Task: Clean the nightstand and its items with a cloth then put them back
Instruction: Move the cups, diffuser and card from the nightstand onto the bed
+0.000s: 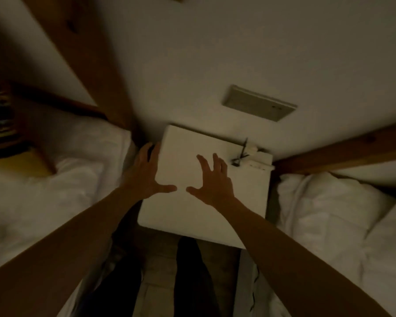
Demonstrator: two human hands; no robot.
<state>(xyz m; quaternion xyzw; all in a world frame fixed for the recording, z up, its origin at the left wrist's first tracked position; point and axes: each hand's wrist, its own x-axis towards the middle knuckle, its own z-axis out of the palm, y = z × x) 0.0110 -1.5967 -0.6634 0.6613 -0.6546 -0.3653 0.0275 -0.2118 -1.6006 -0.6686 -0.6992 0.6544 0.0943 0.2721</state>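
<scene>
Bare forearms (sleeveless); dark trousers [188, 277].

The nightstand [206, 202] is white, the bedding [329, 213] white, the wall plate [258, 102] grey, the beams [89, 53] brown wood.

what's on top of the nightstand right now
On the white nightstand: both open hands, the left hand at its left edge, the right hand mid-top. At the back right corner lie a white power strip and a dark cable. No cloth shows.
</scene>
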